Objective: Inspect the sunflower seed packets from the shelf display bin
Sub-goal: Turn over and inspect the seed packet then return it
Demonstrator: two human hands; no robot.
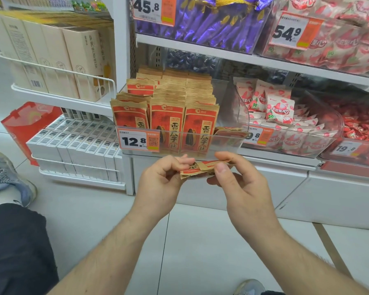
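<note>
Packets [202,168] sit pinched between your left hand [162,177] and right hand [237,179], just below the bin [226,138].

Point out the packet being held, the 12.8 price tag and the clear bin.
packet [202,168], head view, on its red middle between the hands
12.8 price tag [134,141], head view, on the digits
clear bin [228,135], head view, on its front rim

You see matt kraft-paper seed packets [168,118], a clear glossy plastic display bin [228,137], and glossy purple foil wrappers [211,24] above.
</note>
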